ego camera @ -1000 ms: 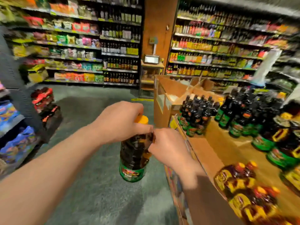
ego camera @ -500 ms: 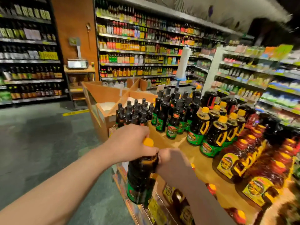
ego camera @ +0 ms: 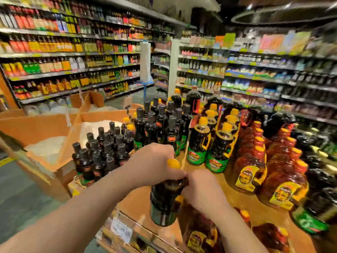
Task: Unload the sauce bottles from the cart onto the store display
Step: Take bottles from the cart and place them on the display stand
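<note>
2 hands carry 1 sauce bottle (ego camera: 165, 201) above the display (ego camera: 242, 196): left hand (ego camera: 155, 165) curled over its neck, right hand (ego camera: 202, 190) gripping its side, probably steadying its weight.

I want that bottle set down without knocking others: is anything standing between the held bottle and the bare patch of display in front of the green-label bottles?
Nothing visible does. The left hand and right hand hold the yellow-capped sauce bottle over the display's near edge; the wooden display top between it and the green-label bottles lies bare.

Dark yellow-capped sauce bottle (ego camera: 165, 199) apparently upright above display.
</note>
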Demonstrator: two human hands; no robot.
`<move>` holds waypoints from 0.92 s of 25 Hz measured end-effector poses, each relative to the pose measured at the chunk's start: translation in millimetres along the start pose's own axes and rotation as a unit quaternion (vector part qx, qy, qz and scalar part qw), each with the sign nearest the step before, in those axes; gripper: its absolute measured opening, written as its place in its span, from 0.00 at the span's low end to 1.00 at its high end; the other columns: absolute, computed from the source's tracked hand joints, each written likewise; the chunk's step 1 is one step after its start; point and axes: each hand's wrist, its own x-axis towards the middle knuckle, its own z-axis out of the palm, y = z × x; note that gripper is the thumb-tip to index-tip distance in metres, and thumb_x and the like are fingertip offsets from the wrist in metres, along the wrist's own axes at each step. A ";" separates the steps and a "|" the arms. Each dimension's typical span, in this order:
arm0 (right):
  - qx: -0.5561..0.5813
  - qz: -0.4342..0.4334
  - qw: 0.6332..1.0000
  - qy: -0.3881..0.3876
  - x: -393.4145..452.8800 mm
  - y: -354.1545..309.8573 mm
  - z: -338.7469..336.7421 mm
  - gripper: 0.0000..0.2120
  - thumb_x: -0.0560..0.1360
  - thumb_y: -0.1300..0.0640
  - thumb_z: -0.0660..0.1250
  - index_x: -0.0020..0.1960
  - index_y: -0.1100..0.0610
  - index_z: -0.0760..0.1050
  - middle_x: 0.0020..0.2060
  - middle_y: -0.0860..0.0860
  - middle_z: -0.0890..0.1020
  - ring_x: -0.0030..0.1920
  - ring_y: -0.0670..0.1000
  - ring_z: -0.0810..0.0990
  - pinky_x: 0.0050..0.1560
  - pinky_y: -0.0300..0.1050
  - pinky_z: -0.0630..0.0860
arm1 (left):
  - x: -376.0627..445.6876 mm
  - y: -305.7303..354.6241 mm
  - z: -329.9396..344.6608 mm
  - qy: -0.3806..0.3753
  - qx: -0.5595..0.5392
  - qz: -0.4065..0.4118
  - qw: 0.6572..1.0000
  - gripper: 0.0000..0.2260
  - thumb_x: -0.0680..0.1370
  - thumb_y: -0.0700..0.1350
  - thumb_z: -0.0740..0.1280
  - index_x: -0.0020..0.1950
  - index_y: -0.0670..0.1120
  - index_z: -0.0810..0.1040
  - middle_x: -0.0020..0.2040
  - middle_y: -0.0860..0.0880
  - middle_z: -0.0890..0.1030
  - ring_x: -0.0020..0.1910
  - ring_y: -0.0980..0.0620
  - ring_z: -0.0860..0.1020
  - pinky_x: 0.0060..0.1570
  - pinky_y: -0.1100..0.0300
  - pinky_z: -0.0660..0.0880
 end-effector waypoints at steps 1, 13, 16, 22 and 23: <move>-0.003 0.026 1.000 0.007 4.3 1.2 -0.5 0.05 0.72 0.56 0.62 0.39 0.57 0.70 0.40 0.58 0.80 0.45 0.62 0.77 0.35 0.50 0.68 | 12.9 -4.5 2.7 -0.010 0.007 0.020 1.000 0.22 0.72 0.64 0.69 0.45 0.45 0.72 0.36 0.53 0.71 0.39 0.51 0.71 0.36 0.57 0.65; 0.006 0.122 0.989 -0.082 41.5 66.9 95.8 0.06 0.73 0.55 0.63 0.37 0.53 0.69 0.39 0.53 0.80 0.44 0.59 0.78 0.39 0.48 0.69 | 95.3 -43.8 120.0 -0.201 -0.028 0.064 0.977 0.20 0.73 0.62 0.68 0.41 0.47 0.68 0.36 0.50 0.72 0.37 0.46 0.73 0.34 0.53 0.67; -0.057 0.126 0.983 -0.124 47.4 80.4 106.9 0.06 0.68 0.59 0.63 0.34 0.52 0.68 0.33 0.50 0.75 0.45 0.57 0.75 0.46 0.51 0.58 | 109.7 -42.8 150.2 -0.233 -0.040 0.040 0.971 0.19 0.72 0.59 0.70 0.45 0.45 0.70 0.38 0.49 0.72 0.38 0.48 0.72 0.34 0.54 0.66; -0.075 0.120 0.972 -0.187 59.8 100.7 136.9 0.19 0.63 0.56 0.70 0.26 0.52 0.59 0.24 0.48 0.65 0.40 0.55 0.73 0.47 0.52 0.57 | 128.0 -42.1 190.3 -0.291 0.010 0.025 0.956 0.17 0.76 0.57 0.68 0.50 0.47 0.66 0.42 0.47 0.74 0.41 0.44 0.75 0.41 0.51 0.74; -0.078 0.122 0.970 -0.197 62.4 103.4 141.1 0.17 0.70 0.56 0.66 0.28 0.51 0.61 0.28 0.48 0.66 0.47 0.55 0.73 0.53 0.53 0.58 | 129.6 -43.3 193.7 -0.292 0.018 0.020 0.956 0.17 0.76 0.57 0.68 0.51 0.46 0.65 0.42 0.47 0.74 0.41 0.44 0.75 0.40 0.51 0.74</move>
